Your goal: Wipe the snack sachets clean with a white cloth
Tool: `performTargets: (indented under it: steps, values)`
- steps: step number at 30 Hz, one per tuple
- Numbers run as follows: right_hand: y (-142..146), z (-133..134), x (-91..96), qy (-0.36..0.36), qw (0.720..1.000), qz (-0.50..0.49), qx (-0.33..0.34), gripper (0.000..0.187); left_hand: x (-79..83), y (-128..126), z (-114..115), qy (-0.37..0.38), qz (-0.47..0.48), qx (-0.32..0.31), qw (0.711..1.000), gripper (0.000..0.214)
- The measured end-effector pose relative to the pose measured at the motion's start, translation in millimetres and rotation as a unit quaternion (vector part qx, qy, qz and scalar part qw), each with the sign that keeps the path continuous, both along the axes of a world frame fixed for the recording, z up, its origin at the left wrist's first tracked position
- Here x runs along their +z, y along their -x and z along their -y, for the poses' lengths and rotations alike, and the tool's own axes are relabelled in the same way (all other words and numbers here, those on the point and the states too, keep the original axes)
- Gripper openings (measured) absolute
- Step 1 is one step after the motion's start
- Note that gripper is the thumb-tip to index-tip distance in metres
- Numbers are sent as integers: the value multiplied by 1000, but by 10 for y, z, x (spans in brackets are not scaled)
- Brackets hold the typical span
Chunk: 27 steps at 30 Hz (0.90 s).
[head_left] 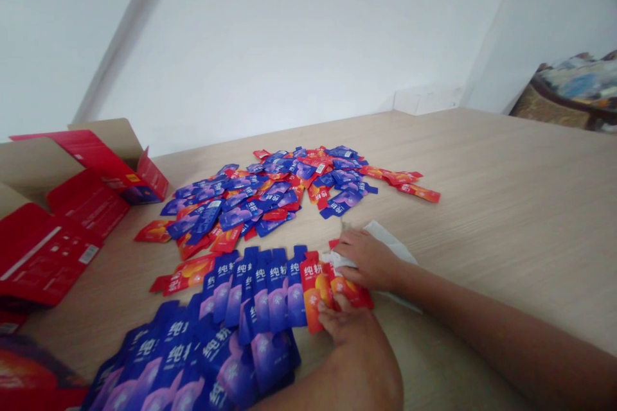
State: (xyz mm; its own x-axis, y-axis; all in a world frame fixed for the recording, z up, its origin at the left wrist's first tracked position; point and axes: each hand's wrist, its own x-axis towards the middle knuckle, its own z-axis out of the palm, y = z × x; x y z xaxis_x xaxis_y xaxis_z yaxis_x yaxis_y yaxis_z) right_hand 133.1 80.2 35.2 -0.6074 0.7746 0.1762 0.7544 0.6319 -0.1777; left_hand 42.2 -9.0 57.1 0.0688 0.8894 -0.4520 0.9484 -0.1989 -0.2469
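Note:
A fanned row of blue sachets [260,286] with two red sachets [315,289] at its right end lies on the wooden table [506,205]. My left hand [344,321] rests its fingertips on the red sachets' lower edge, fingers curled. My right hand [364,257] lies just above, its fingers closed on a white-backed sachet [390,241] beside the row. A second, overlapping bank of blue sachets [193,359] sits nearer me at the lower left.
A loose heap of blue and red sachets [270,192] is spread across the table's middle. Opened red cardboard boxes [72,199] lie at the left edge. A white wall rises behind, and a patterned chair [573,90] stands at the far right.

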Motion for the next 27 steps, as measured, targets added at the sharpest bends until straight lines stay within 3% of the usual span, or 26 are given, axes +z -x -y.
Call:
performTargets:
  steps: [5,11,14,18,24,27]
  values:
    - [-83,-90,51,-34,997,-9,-71,27,29,8,-3,20,21,2,1000,52]
    - [-56,12,12,-5,999,-20,34,28,-3,-2,10,3,5,3,1000,52]
    - [-73,-70,-26,2,1000,-11,-4,28,4,-1,10,-10,15,1,1000,52]
    - [-110,-119,58,-20,998,-6,-60,28,21,1,15,-9,-5,-4,1000,50]
    - [-8,67,66,-2,999,-16,39,29,0,-5,9,-13,-11,8,1000,51]
    - [13,40,-2,8,1000,-8,12,28,20,6,-6,9,4,6,1000,52]
